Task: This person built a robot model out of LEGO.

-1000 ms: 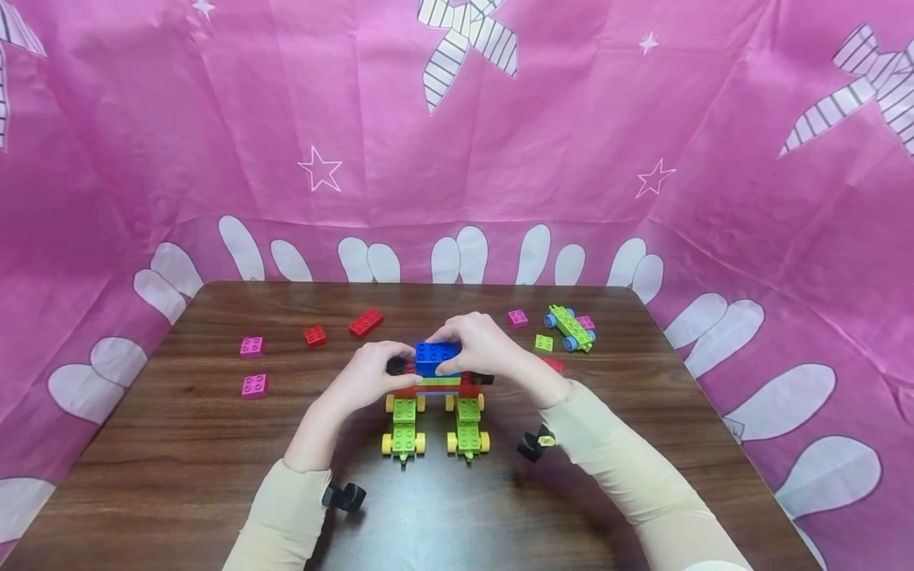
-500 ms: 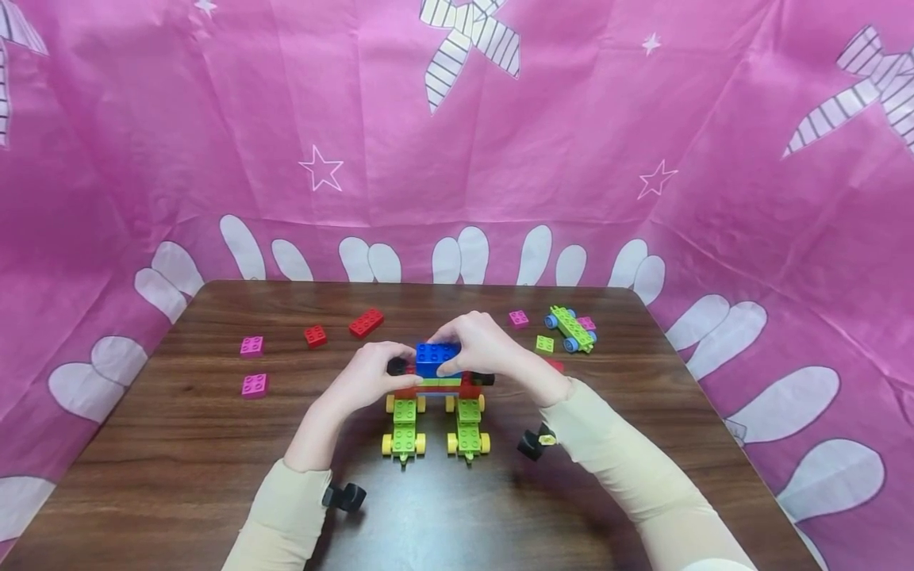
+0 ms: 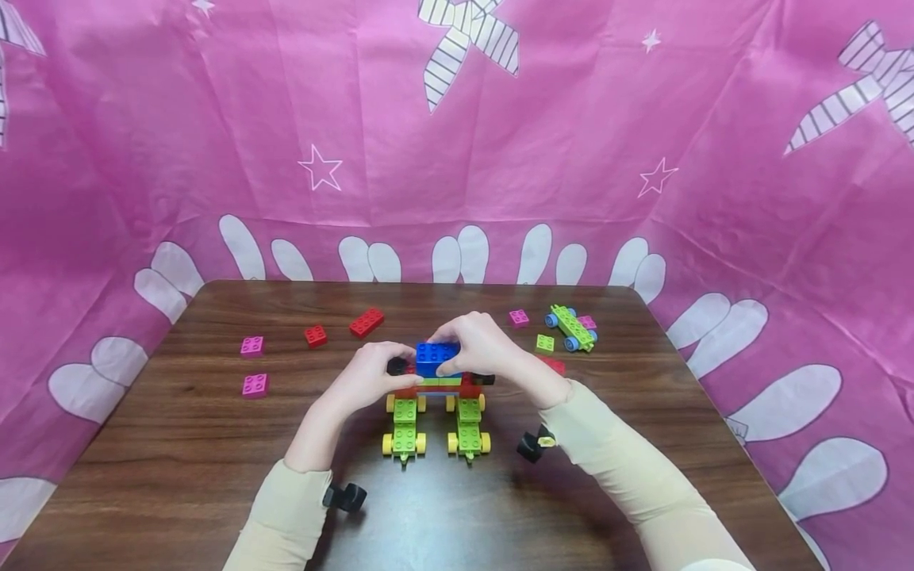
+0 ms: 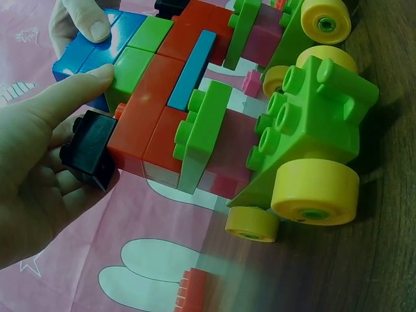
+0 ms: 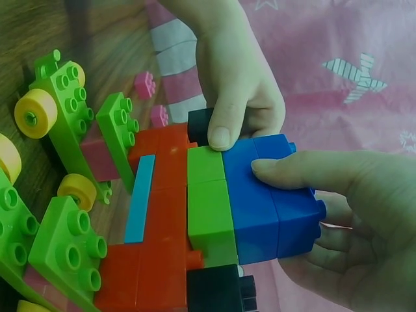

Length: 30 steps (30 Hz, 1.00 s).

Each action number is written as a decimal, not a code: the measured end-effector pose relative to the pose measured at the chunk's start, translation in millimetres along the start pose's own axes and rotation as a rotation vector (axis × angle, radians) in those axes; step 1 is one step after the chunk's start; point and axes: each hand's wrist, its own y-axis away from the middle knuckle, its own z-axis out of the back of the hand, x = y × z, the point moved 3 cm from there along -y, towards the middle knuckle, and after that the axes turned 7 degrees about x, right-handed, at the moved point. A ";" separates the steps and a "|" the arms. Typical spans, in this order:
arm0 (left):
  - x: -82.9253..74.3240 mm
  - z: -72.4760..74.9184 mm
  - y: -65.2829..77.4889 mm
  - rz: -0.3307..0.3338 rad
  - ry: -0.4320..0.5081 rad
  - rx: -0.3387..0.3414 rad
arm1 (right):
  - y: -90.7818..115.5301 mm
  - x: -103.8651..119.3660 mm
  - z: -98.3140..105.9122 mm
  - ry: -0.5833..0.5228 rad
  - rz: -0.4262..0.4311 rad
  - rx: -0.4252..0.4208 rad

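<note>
A toy brick build stands on two lime wheeled bases, the left base (image 3: pixel 404 434) and the right base (image 3: pixel 468 434), both with yellow wheels. Red bricks (image 4: pixel 148 107) bridge them, with green bricks (image 5: pixel 209 205) and stacked blue bricks (image 5: pixel 260 195) on top. A black brick (image 4: pixel 90 148) sticks up at each end of the red row. My left hand (image 3: pixel 367 382) grips the build's left side, thumb against the green and blue bricks, fingers behind the black brick. My right hand (image 3: pixel 480 345) pinches the blue bricks between thumb and fingers.
Pink bricks (image 3: pixel 254 385) and red bricks (image 3: pixel 366 322) lie on the left and back of the wooden table (image 3: pixel 178 460). At back right are a lime car base (image 3: pixel 571 327) with blue wheels, a small lime brick (image 3: pixel 545 343) and a pink brick (image 3: pixel 518 318). A pink curtain (image 3: pixel 543 143) surrounds the table.
</note>
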 end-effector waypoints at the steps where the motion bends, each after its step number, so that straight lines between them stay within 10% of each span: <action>1: -0.1 0.4 0.0 -0.001 -0.001 -0.002 | -0.5 -0.1 0.2 0.000 0.000 -0.002; 30: 1.5 -1.3 0.7 0.009 -0.005 -0.007 | -1.9 0.8 0.2 -0.051 -0.030 0.046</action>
